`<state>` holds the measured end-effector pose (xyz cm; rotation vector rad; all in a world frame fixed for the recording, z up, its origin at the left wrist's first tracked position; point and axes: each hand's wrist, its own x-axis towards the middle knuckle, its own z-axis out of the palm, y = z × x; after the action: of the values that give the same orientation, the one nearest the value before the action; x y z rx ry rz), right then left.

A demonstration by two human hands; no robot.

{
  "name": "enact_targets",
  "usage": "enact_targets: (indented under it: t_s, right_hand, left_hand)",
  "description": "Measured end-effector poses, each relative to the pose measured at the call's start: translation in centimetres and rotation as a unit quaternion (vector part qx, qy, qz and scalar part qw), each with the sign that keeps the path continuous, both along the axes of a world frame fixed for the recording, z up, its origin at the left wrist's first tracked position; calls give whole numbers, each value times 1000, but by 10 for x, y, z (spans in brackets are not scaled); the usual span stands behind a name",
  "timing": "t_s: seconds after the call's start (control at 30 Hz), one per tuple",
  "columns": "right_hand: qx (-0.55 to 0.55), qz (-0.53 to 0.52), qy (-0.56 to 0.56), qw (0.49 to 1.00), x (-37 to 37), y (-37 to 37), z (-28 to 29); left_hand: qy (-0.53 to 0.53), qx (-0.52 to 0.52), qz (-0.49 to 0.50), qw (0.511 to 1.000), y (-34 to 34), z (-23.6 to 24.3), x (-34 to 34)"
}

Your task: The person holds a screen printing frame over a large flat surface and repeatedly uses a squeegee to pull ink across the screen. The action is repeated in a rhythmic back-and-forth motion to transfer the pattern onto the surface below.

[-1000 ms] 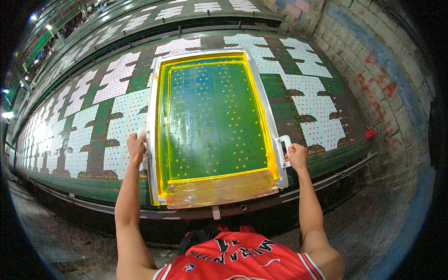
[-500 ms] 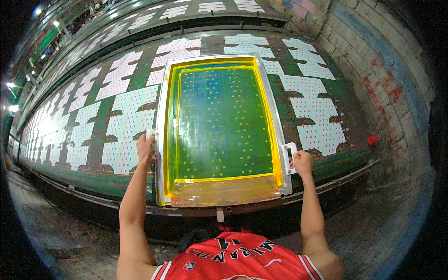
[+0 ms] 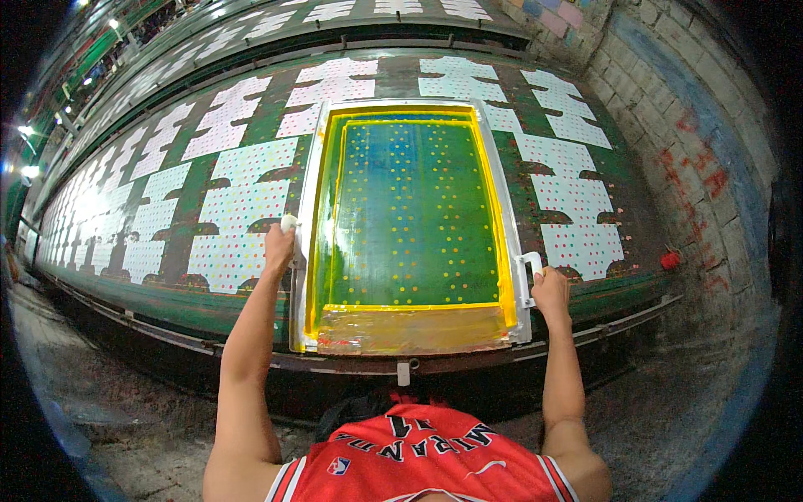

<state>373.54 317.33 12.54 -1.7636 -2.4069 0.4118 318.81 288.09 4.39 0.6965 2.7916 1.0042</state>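
My left hand (image 3: 279, 244) and right hand (image 3: 550, 289) grip the printing screen's (image 3: 410, 217) side handles.
It has shifted right along the bench (image 3: 167, 289), over fresh dotted cloth (image 3: 577, 243).

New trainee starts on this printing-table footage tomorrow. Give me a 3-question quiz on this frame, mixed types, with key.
1. True or false: both hands grip handles on the sides of the screen frame.
2. Multiple choice: the white dotted fabric pieces lie
A. stacked on the floor
B. spread flat on the long green table
C. hung on the brick wall
3. Fill in: the mesh inside the frame is mainly ____ with a yellow border.

Key
1. True: the left hand holds the left side handle, the right hand the right side handle.
2. B
3. green
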Motion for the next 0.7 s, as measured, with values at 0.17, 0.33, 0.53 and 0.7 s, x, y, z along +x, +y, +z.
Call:
enact_targets:
  t_s: [0.17,0.33,0.53,0.7]
  right_hand:
    - [69,236,168,955,-33,-65,20]
    - [-28,566,97,818,-59,-142,32]
    - [-3,603,-90,792,-74,-164,35]
    - [-36,543,-84,835,-80,-164,40]
  left_hand:
    - [33,-36,2,999,0,-3,-1]
    - [49,27,-15,998,1,-9,0]
    - [21,30,2,999,2,2,11]
    - [-7,41,11,999,4,6,14]
